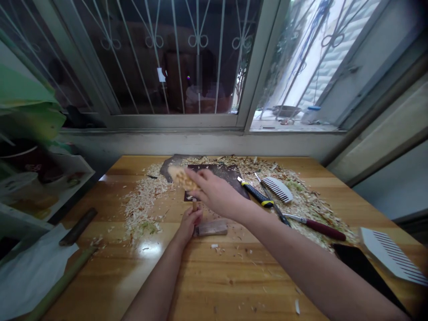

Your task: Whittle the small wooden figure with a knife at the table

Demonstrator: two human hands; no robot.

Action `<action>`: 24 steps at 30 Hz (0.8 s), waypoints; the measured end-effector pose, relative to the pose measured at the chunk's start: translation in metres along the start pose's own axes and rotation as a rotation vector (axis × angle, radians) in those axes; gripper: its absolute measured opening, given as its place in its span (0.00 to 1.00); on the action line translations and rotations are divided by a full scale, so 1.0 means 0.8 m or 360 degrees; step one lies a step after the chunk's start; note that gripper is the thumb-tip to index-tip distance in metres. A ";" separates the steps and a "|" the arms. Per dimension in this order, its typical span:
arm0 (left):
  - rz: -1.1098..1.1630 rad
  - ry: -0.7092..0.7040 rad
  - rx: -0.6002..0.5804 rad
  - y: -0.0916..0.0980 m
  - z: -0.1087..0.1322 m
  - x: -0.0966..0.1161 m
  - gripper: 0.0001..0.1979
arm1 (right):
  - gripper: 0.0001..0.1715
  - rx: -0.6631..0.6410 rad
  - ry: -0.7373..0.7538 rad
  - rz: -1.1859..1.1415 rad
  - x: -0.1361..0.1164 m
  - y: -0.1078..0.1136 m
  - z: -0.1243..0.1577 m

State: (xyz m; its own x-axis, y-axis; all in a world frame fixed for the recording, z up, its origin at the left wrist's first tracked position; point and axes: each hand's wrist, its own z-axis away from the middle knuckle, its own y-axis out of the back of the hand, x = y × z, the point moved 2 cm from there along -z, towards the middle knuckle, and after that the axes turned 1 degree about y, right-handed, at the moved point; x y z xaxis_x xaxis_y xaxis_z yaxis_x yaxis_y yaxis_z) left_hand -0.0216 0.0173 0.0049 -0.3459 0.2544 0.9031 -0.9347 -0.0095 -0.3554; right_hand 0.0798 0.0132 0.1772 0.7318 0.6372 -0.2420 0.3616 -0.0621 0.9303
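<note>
My right hand [214, 189] reaches over the middle of the table, its fingers closed on a pale, brown-spotted piece [182, 178]. Motion smears this piece, so its kind cannot be made out. Just below it, my left hand [190, 219] is closed around a short upright wooden stick [194, 204], whose top end pokes out above the fingers. A greyish-brown wood block [211, 228] lies flat right beside the left hand. Behind both hands a dark sheet [227, 174] is spread on the table, partly covered by the right hand.
Wood shavings [143, 196] ring the work area. At right lie a black-yellow utility knife [257, 194], a red-handled tool [321, 228], two white combs [278, 188] and a black flat piece [364, 269]. A dark stick [79, 226], white paper [36, 272] and a green pole [63, 283] lie left.
</note>
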 end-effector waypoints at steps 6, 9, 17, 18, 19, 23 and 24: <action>0.0004 -0.0129 -0.0033 -0.001 0.000 -0.001 0.12 | 0.32 -0.0312 -0.0055 0.0027 -0.002 -0.007 0.001; -0.0003 -0.0134 -0.0066 0.000 -0.001 -0.001 0.11 | 0.31 -0.0116 -0.0117 -0.0059 0.000 -0.003 0.002; -0.0019 -0.0141 -0.0079 0.001 -0.001 -0.004 0.09 | 0.33 -0.0435 -0.0029 0.0057 -0.003 -0.007 0.007; -0.0019 -0.0144 -0.0092 0.000 0.000 -0.003 0.09 | 0.32 -0.0381 -0.0035 0.0021 -0.003 -0.003 0.006; -0.0018 -0.0147 -0.0106 -0.001 0.001 -0.002 0.09 | 0.31 -0.0213 -0.0057 -0.0040 -0.004 0.003 0.006; -0.0022 -0.0164 -0.0141 -0.004 0.004 0.002 0.10 | 0.30 0.0298 -0.0174 -0.0173 -0.001 0.006 0.008; -0.0025 -0.0170 -0.0141 -0.004 0.004 0.002 0.10 | 0.30 0.0187 -0.0171 -0.0165 0.000 -0.001 0.009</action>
State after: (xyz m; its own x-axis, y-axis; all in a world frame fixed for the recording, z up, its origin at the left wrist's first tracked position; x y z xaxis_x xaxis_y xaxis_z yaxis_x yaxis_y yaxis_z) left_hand -0.0195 0.0146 0.0084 -0.3427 0.1491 0.9275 -0.9307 0.0803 -0.3568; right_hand 0.0837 0.0081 0.1744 0.7422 0.5597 -0.3686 0.4987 -0.0938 0.8617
